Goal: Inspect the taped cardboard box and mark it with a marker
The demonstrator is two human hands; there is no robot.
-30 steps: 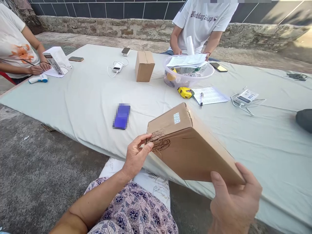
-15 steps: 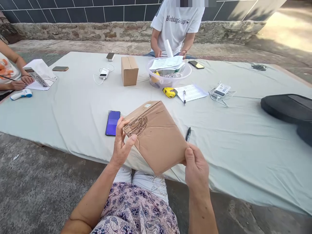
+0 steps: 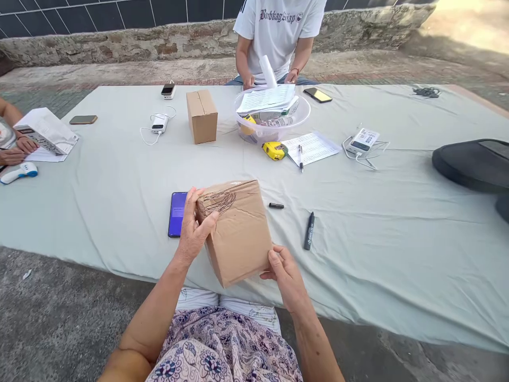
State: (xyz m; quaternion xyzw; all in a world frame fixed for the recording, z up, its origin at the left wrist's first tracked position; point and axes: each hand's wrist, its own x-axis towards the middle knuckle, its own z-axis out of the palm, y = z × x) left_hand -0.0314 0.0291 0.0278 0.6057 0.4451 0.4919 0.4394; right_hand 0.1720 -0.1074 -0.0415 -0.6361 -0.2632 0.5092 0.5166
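Observation:
Between my two hands is a brown cardboard box (image 3: 242, 239), tilted over the table's near edge, with dark scribbled lines at its upper left corner. My left hand (image 3: 193, 228) grips that scribbled corner, thumb on the front face. At the lower right corner, my right hand (image 3: 284, 273) pinches the box with the thumb on top. A phone with a blue screen (image 3: 176, 215) lies partly hidden behind my left hand. Right of the box rest an uncapped black marker (image 3: 309, 231) and its black cap (image 3: 276, 205).
Across the cloth-covered table (image 3: 377, 244) a person in a white shirt (image 3: 280, 32) sits behind a plastic basin (image 3: 304, 114) of papers. Nearby are another cardboard box (image 3: 202, 119), a yellow tape measure (image 3: 274, 150), a printed sheet (image 3: 318, 147), power banks and a black object (image 3: 469, 164).
The box has been lowered and turned more upright, moving slightly left. My right hand has come left with it, and the marker and its cap now show fully. The view has shifted.

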